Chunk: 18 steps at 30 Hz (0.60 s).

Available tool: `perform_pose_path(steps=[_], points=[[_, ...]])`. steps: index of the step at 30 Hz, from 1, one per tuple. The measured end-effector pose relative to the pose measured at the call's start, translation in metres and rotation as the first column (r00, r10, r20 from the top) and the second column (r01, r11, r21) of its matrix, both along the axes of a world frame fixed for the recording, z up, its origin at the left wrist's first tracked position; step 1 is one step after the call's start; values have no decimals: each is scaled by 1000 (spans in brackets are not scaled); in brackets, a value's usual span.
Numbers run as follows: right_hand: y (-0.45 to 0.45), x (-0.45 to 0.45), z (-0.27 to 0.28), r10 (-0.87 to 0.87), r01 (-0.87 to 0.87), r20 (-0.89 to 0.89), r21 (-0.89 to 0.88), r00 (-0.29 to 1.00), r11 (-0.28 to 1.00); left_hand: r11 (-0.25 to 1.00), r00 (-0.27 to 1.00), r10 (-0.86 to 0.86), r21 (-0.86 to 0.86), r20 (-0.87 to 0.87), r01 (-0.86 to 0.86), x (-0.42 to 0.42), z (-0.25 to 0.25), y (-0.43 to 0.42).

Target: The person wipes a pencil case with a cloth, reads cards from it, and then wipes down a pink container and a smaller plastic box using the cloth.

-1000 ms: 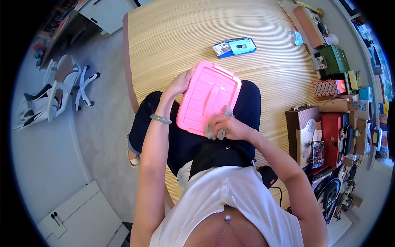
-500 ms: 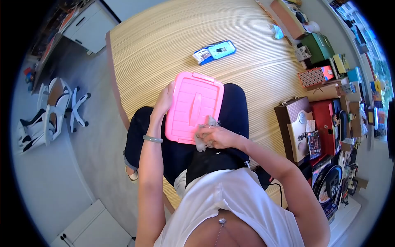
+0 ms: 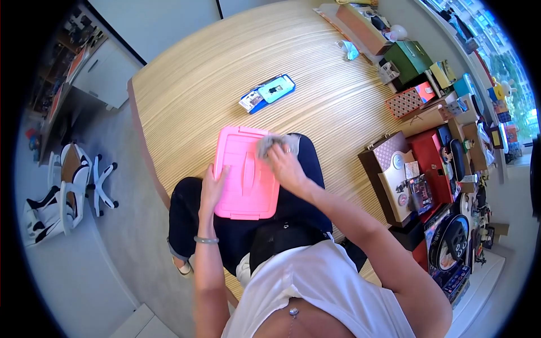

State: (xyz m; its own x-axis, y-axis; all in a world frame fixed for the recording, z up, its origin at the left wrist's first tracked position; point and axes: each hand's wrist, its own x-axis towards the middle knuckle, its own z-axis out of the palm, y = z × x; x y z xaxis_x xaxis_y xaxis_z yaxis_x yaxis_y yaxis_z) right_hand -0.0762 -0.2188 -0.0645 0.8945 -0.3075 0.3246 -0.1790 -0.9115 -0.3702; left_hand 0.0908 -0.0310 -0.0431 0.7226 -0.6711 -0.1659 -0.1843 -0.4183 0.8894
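- Pink lid (image 3: 231,194) w/ raised handle (image 3: 248,173) lies on person's lap, over dark trousers (image 3: 304,169); can't tell if there's a box underneath.
- L hand (image 3: 212,188) grips lid's left edge, thumb on top, other fingers mostly hidden.
- R hand (image 3: 286,169): fingers bent & closed on bunched grey cloth (image 3: 269,147), pressed at lid's far right corner; gap btwn fingertips hard to see.
- Bracelet (image 3: 206,240) on L wrist.
- Person sits on striped mat (image 3: 186,73).
- Blue case (image 3: 267,93) on mat, beyond lid, apart from both hands.
- Lt-blue item (image 3: 350,50) farther off, far right.
- R side: green box (image 3: 408,59), brown case (image 3: 389,163), red case (image 3: 429,163), misc. clutter.
- Wht chair (image 3: 73,194) on floor, left.
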Motion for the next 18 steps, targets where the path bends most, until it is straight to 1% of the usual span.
perform_pose_path(steps=[1,2,3,4,5,6,7,8,9,10,11,12,13,14,16,17,18], points=[[10,-10,-3,97,-96,-8,-229,995,969,1000,1000,10,14,5,-10,-1,1,0],[27,-21,-1,111,-121,-90,-116,990,986,999,1000,21,31,8,-21,-3,1,0],[43,-31,-1,133,-166,-191,-167,972,972,999,1000,21,35,4,-21,-5,2,0],[57,-38,-2,164,-167,-109,-27,981,986,1000,1000,22,18,-14,-22,-5,3,-1],[73,-47,-1,189,-150,-126,269,974,951,1000,999,26,1,-29,-26,-5,4,-1],[83,-52,4,221,-117,-132,541,966,833,999,999,32,9,-26,-32,-4,4,0],[80,-53,7,390,-128,-195,738,900,663,999,998,40,0,-46,-40,-4,3,1],[70,-50,17,556,-89,-207,885,805,458,999,997,47,-12,-64,-47,-3,1,1],[56,-41,30,585,99,-314,924,747,370,998,996,58,-37,-66,-60,-3,-3,2],[46,-35,39,400,171,-323,913,858,369,997,996,64,-35,-64,-66,-2,-5,3],[29,-28,43,275,61,-199,896,940,441,998,998,53,-20,-31,-53,-1,-7,5],[12,-14,47,110,115,-171,911,979,396,999,999,40,-4,1,-40,-1,-8,6],[-18,3,40,225,-103,-30,823,974,559,999,999,50,7,1,-50,-3,-6,7],[-14,6,54,-104,132,-93,398,990,908,999,999,52,8,6,-52,-2,-5,7],[-9,10,35,-78,74,12,181,997,981,996,1000,-2,89,-26,4,-1,-1,6],[2,3,22,-35,34,4,97,999,995,996,1000,-2,86,-24,4,0,-2,6],[20,-9,9,8,-8,-8,13,1000,1000,998,998,8,58,-65,-5,0,-5,7]])
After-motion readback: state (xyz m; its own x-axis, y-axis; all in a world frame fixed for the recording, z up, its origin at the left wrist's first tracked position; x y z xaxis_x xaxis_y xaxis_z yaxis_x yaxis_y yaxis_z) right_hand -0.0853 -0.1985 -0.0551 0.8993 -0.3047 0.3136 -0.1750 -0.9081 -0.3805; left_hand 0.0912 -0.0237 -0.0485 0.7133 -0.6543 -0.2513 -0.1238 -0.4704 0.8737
